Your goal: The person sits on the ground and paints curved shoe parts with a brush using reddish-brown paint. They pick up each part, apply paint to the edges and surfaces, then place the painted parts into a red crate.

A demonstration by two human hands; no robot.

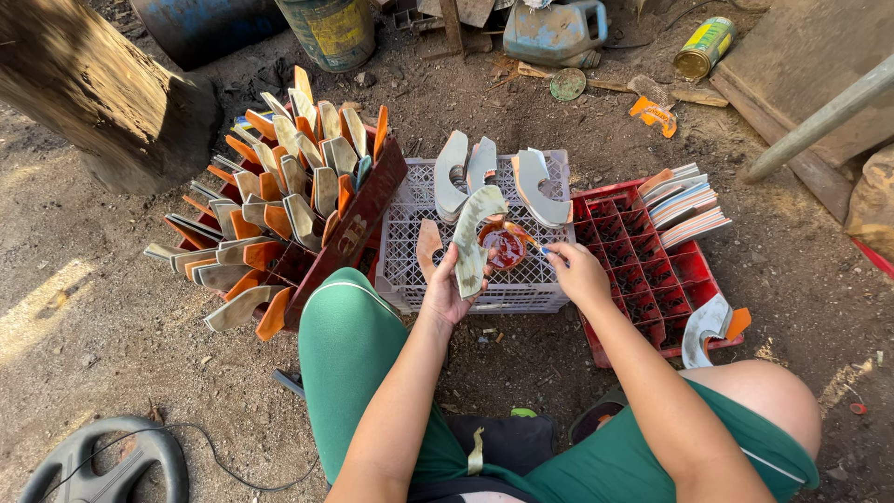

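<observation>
My left hand [445, 291] holds a curved grey-green piece [470, 237] upright over a white plastic crate [410, 237]. My right hand [577, 270] grips a small brush whose tip reaches into a small cup of reddish-orange liquid [505, 247] on the crate. Three more curved pale pieces [535, 186] lie on top of the crate behind the cup. A tan piece [428, 244] lies flat on the crate beside my left hand.
A dark red crate [358, 224] at left is stuffed with several curved grey and orange pieces. A red crate [643, 251] at right holds stacked flat pieces [684, 200]. A tree trunk [93, 93], drums, a jerry can [554, 33] and a tin stand on the dirt.
</observation>
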